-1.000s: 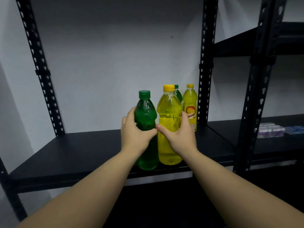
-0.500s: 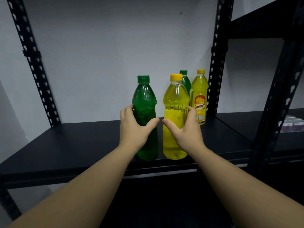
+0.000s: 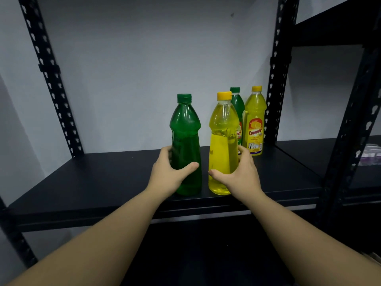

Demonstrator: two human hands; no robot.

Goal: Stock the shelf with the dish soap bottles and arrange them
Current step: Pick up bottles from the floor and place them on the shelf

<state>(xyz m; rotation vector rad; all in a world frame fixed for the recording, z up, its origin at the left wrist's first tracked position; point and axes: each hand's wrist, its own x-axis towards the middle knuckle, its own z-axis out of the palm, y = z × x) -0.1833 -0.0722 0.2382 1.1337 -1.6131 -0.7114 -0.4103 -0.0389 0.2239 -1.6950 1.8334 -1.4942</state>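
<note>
Nearest, the left hand (image 3: 168, 174) curls its fingers round the green bottle (image 3: 185, 145), and the right hand (image 3: 240, 174) wraps the yellow bottle (image 3: 223, 145). Both bottles stand upright at the shelf (image 3: 92, 182) front edge, apparently resting. Far right, two labelled bottles (image 3: 254, 122) wait behind.

Two green (image 3: 185, 145) (image 3: 237, 104) and two yellow bottles (image 3: 223, 145) (image 3: 254, 122) stand upright on the black shelf (image 3: 92, 182).

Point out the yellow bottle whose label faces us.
The rear yellow bottle beside the right upright, untouched. The front yellow bottle, held by the right hand, shows no label.
</note>
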